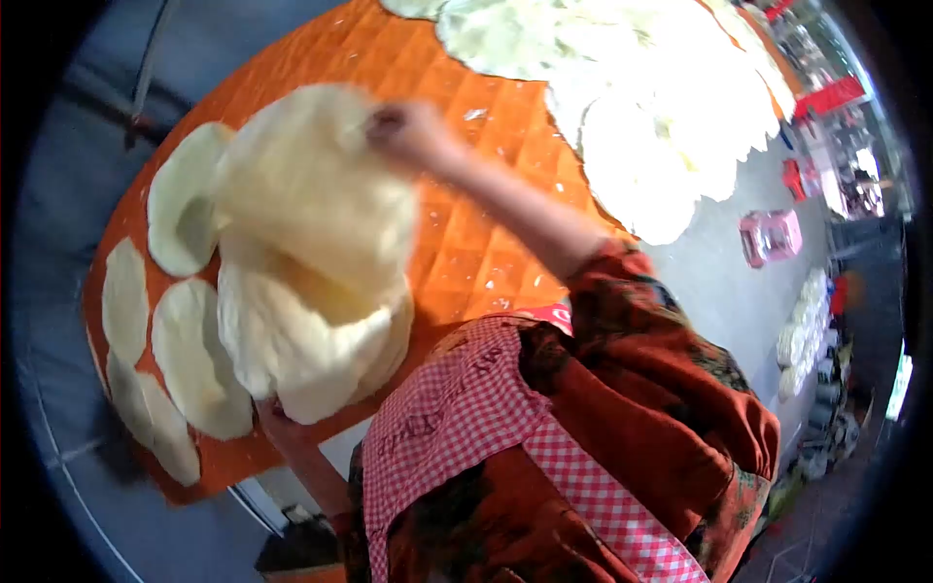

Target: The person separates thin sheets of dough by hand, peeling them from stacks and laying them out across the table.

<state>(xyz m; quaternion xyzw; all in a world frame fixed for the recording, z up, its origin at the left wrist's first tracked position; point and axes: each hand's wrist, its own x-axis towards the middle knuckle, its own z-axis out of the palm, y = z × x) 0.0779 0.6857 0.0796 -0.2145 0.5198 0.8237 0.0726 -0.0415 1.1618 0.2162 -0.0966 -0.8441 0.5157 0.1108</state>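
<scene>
My right hand [400, 138], blurred by motion, is closed on the upper edge of a large pale flatbread [316, 170]. This sheet is lifted and tilted above a stack of flatbreads [282, 340], with a gap showing between them. Low at the stack's near edge is my left hand [276, 416], its fingers mostly hidden by the bread. Smaller oval flatbreads [199, 355] lie flat to the left on the orange quilted cloth [466, 233].
Many overlapping flatbreads [641, 126] cover the far right part of the cloth, brightly lit. On the grey floor beyond stands a pink clear container [771, 237]. White bundles [804, 335] lie farther right. A checked apron [437, 418] hangs over my front.
</scene>
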